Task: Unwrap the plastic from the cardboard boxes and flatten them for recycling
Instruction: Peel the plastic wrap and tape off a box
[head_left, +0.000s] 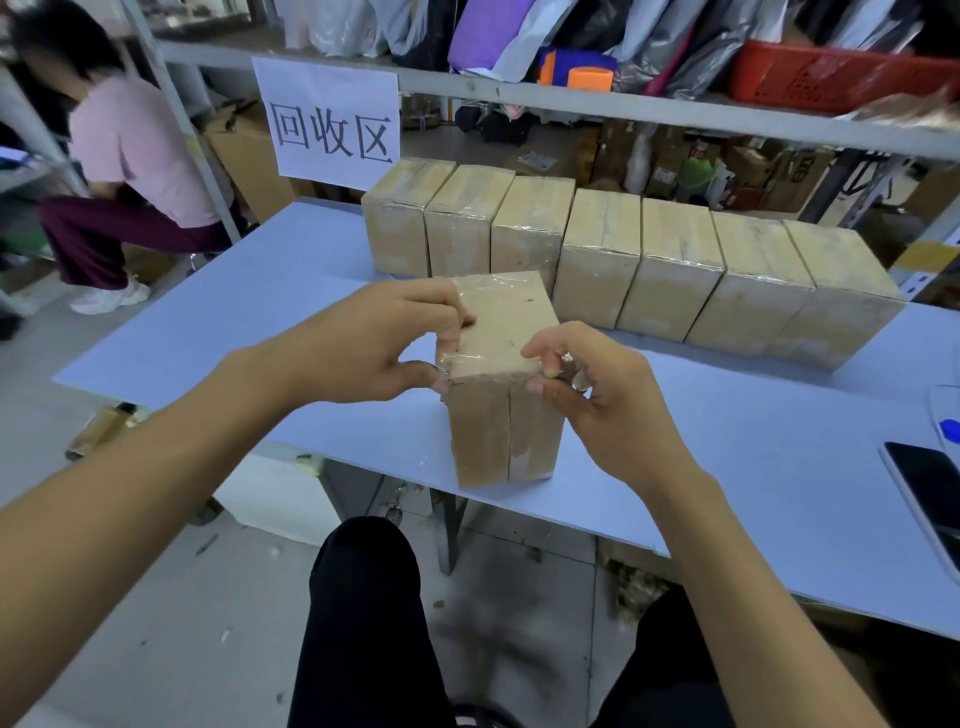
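The box (501, 379) stands on end at the near edge of the table (727, 467), so its top faces you. Your left hand (363, 348) grips the top's left edge, steadying it; your right hand (597, 395) pinches plastic (566, 358) at the right corner. Behind, the row of boxes (623, 265) waits, wrapped.

One camera on my head looks forward and down, close over the worktop (208, 322) near me.
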